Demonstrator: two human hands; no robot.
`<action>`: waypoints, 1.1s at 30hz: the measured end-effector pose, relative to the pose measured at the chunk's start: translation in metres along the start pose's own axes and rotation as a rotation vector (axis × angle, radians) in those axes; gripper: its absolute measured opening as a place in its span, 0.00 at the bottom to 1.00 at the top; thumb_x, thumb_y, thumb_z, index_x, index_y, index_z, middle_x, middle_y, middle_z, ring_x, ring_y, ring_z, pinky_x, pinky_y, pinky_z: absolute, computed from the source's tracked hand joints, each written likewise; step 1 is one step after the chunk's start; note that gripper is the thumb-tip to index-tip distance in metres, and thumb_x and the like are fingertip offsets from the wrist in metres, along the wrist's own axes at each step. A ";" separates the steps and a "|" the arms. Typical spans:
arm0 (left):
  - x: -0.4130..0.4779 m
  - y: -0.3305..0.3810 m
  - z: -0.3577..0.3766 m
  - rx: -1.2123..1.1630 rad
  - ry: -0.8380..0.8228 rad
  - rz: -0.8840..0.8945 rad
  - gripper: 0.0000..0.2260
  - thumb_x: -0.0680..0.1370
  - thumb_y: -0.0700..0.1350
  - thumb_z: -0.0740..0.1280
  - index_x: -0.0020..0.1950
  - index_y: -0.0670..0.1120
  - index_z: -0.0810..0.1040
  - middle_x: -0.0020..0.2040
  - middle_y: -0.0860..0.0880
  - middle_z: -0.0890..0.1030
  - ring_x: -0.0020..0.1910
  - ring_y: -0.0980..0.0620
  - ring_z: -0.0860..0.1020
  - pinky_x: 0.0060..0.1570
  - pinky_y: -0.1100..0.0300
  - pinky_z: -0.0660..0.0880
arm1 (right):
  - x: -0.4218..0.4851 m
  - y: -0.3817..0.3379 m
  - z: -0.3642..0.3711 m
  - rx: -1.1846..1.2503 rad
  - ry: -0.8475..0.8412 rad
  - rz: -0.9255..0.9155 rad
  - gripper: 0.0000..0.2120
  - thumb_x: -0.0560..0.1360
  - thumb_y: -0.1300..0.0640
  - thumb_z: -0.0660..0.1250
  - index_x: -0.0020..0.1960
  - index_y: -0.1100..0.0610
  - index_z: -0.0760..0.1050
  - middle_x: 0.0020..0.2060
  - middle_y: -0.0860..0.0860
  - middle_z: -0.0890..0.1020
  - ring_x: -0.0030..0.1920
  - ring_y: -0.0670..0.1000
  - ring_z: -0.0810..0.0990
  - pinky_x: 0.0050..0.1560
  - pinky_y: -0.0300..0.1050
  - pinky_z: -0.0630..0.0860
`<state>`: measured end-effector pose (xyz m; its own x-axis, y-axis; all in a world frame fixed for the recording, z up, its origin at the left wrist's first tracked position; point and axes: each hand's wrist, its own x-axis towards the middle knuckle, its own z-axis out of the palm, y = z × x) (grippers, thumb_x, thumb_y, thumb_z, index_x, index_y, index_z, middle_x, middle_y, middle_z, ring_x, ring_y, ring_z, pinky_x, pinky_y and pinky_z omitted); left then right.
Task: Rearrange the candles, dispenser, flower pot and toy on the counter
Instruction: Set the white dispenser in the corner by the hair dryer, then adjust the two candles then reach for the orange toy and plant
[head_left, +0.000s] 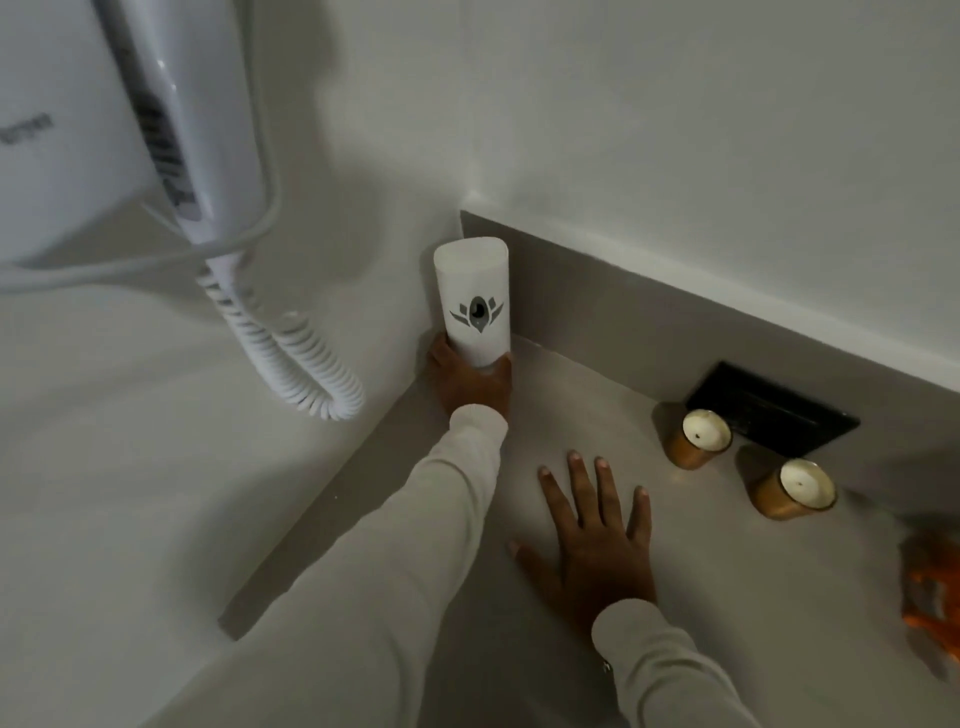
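A tall white dispenser (474, 301) with a grey leaf-shaped emblem stands upright in the far left corner of the grey counter (561, 431), against the wall. My left hand (467, 382) is wrapped around its base. My right hand (597, 535) lies flat on the counter with fingers spread, holding nothing. Two white candles in amber glass jars stand to the right: one (698, 436) by a black wall plate, the other (795, 488) nearer to me. An orange blurred object (935, 587), possibly the toy, shows at the right edge. No flower pot is in view.
A white wall-mounted hair dryer (171, 119) with a coiled cord (291, 358) hangs on the left wall above the counter's left edge. A black rectangular plate (774, 410) sits on the grey backsplash behind the candles.
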<state>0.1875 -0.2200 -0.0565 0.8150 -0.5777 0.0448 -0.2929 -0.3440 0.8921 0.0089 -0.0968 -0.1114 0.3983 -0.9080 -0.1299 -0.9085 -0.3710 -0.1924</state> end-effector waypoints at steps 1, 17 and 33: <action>0.006 0.002 0.004 0.003 0.011 -0.005 0.35 0.61 0.46 0.79 0.62 0.37 0.69 0.58 0.38 0.76 0.57 0.37 0.74 0.57 0.45 0.74 | 0.002 0.000 -0.001 0.013 0.011 -0.001 0.42 0.72 0.21 0.42 0.80 0.40 0.44 0.81 0.48 0.44 0.80 0.56 0.40 0.75 0.69 0.39; -0.068 -0.011 -0.004 0.045 -0.232 0.042 0.24 0.71 0.33 0.67 0.68 0.35 0.69 0.65 0.34 0.74 0.65 0.38 0.73 0.68 0.51 0.66 | -0.015 0.017 -0.021 0.430 0.201 0.156 0.33 0.76 0.36 0.62 0.76 0.48 0.63 0.80 0.51 0.58 0.80 0.55 0.53 0.78 0.54 0.47; -0.175 0.032 0.069 -0.103 -0.579 0.245 0.25 0.68 0.37 0.76 0.63 0.45 0.75 0.59 0.44 0.81 0.57 0.46 0.80 0.55 0.55 0.79 | -0.010 0.127 -0.052 0.918 0.803 0.926 0.21 0.69 0.56 0.79 0.59 0.54 0.77 0.51 0.52 0.83 0.48 0.52 0.81 0.54 0.44 0.76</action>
<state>0.0008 -0.1807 -0.0669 0.3197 -0.9471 0.0286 -0.3632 -0.0946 0.9269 -0.1168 -0.1452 -0.0843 -0.6924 -0.7195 -0.0536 -0.2815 0.3378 -0.8981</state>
